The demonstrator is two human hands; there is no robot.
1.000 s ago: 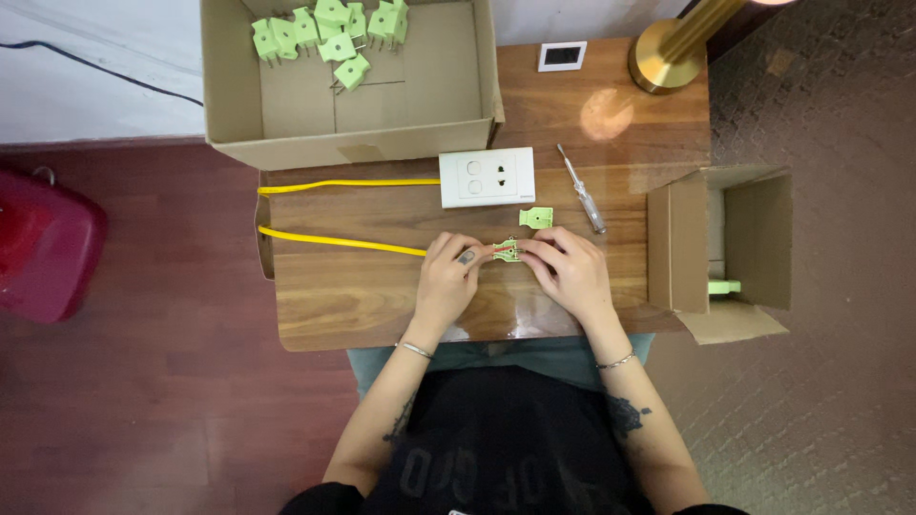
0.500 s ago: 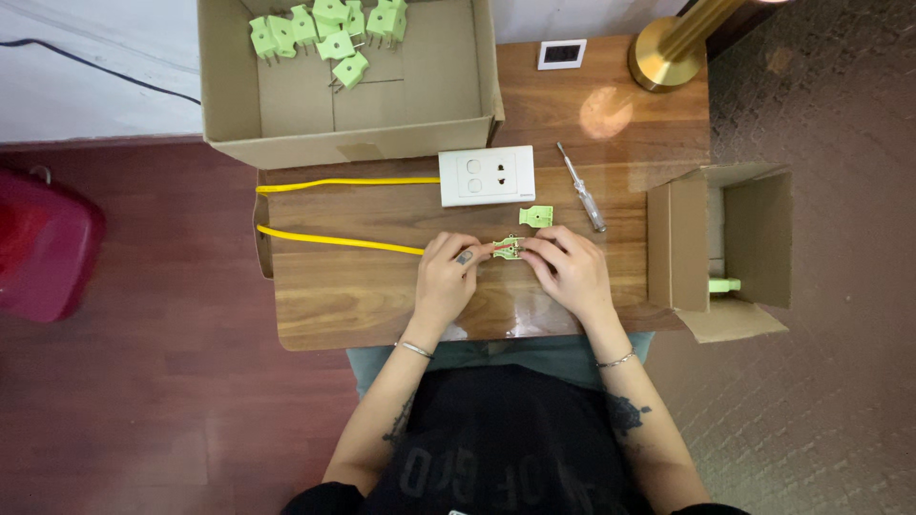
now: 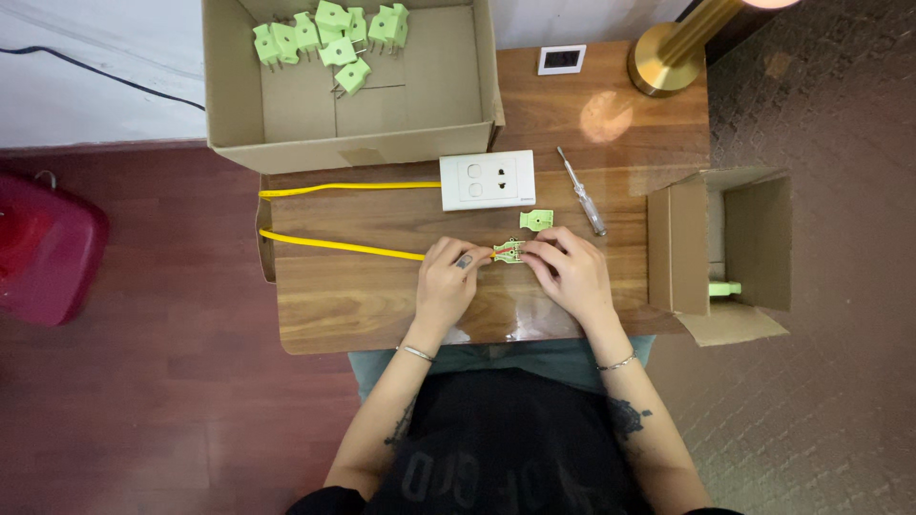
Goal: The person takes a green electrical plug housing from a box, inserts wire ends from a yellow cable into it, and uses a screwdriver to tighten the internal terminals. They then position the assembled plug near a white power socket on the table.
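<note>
Green plug half (image 3: 509,252) pinched between both hands on the wooden table (image 3: 382,296)

Left hand (image 3: 448,282) closes on the yellow cable (image 3: 334,245) where it enters the plug; right hand (image 3: 565,270) grips the plug's other side; a loose green cover (image 3: 536,220) lies just above — screwdriver (image 3: 582,192) and white socket plate (image 3: 488,179) near; cardboard box (image 3: 286,143) of green plugs (image 3: 329,33) behind.

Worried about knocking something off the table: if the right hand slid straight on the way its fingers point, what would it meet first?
The right hand points up and left, so probably the open green plug it already touches; beyond that, likely the white socket plate.
</note>
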